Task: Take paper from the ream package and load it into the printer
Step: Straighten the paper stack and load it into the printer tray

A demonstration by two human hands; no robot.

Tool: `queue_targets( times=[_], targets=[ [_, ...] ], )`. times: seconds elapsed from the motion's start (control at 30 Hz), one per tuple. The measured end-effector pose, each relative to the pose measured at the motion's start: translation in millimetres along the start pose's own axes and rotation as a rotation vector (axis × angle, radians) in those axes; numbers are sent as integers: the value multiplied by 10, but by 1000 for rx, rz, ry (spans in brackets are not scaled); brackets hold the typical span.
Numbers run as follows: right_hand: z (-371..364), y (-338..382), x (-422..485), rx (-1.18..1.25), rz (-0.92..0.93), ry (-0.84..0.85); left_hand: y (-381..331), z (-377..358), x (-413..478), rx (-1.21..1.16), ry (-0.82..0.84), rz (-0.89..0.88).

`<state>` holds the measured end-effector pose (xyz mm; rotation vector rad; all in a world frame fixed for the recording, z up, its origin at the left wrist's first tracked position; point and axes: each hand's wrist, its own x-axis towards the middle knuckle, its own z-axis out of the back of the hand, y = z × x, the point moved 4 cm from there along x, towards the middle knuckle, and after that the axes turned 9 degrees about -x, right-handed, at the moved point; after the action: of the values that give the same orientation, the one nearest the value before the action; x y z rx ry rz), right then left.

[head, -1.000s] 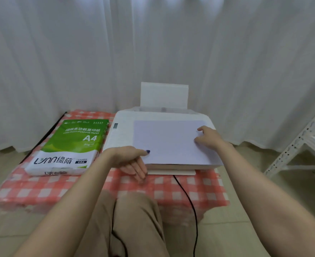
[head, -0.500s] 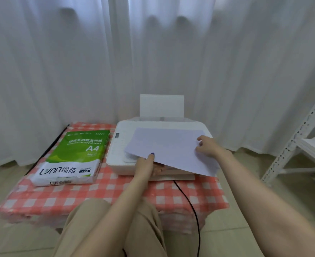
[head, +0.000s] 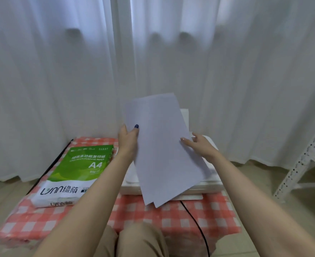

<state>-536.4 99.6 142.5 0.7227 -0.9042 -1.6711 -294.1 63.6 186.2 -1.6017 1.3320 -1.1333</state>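
Observation:
A thin stack of white paper [head: 162, 145] is lifted and tilted steeply above the white printer [head: 211, 184], hiding most of it. My left hand [head: 128, 139] grips the stack's left edge, thumb on the front. On the stack's right edge my right hand [head: 199, 145] has its thumb on the front and its fingers behind. The upright rear paper tray [head: 184, 117] shows behind the sheets. The green and white A4 ream package [head: 75, 173] lies left of the printer.
Printer and ream sit on a low table with a red checked cloth [head: 180, 216]. A black cable [head: 199, 230] hangs off its front. White curtains [head: 153, 52] hang close behind. A white metal shelf [head: 301, 160] stands at the right. My knees [head: 140, 242] are below.
The paper lay flat on the printer top. Both hands have taken its side edges and raised it, swinging it up to a steep tilt. The view has tilted upward.

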Motion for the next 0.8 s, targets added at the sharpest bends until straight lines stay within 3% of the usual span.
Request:
queue_targets(
  times=[0.2,0.37,0.57,0.8],
  targets=[
    [225,307,65,382,164,-292,-450,-214,327,82,68,-206],
    [296,601,-32,463,267,-225,-665,-469,402,50,85,-342],
    [206,251,-33,432,229,-232,-419,-558,355,88,128,-312],
    [227,372,-22,375,290,-192,-65,-404,376,39,-8,-163]
  ],
)
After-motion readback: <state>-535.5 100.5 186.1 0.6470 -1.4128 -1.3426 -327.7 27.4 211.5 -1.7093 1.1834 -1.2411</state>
